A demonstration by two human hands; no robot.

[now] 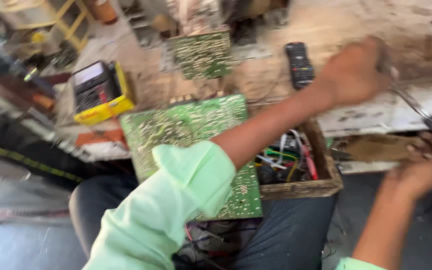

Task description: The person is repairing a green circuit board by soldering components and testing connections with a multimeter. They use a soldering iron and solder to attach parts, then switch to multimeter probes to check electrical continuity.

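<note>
The left hand (353, 75) reaches across the body to the right over the workbench (376, 30), its fingers curled tight around one end of a thin metal tool (416, 107), likely pliers or tweezers, though motion blur hides which. The tool slants down and right from those fingers to the right hand (428, 162), whose fingers bend around its dark lower end; how firm that grip is I cannot tell. Just left of the left fingers, on the bench, lies a black remote (299, 64). Below the left forearm sits an open wooden drawer (321, 185) stuffed with coloured wires (288, 160), between the two arms and close under the tool. A large green circuit board (186, 135) rests on the lap, partly covered by the pale green sleeve (176, 210), well left of both hands. A smaller green board (203, 54) stands farther back on the bench. A yellow meter (98, 92) lies at the bench's left edge, far from the fingers. Clutter at the top left is too blurred to name.
</note>
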